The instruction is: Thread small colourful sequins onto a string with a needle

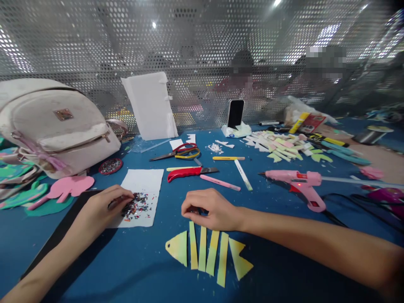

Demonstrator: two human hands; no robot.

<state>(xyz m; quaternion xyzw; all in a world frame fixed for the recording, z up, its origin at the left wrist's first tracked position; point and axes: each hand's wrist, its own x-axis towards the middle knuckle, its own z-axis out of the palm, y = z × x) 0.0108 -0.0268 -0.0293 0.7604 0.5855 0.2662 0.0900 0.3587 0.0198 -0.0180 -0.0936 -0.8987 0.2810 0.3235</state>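
Note:
My left hand (107, 208) is at a sheet of white paper (145, 176), thumb and forefinger pinched at a scatter of small shiny dark and coloured bits (139, 207). Whether a bit is between the fingertips cannot be made out. My right hand (210, 208) hovers or rests with curled fingers at the upper ends of yellow-green strips (202, 250); what its pinch holds, if anything, is hidden. The strips stand side by side between a fish head piece (178, 248) with a dark eye and a notched tail piece (240, 259), all laid flat on the blue table.
Scissors (176, 152), a red-handled knife (192, 171) and markers (220, 182) lie beyond my hands. A pink glue gun (298, 182) with a lit red light lies right. Paper cuttings (280, 145), a phone (236, 113) and a white backpack (59, 122) stand behind, before a perforated metal screen (202, 54).

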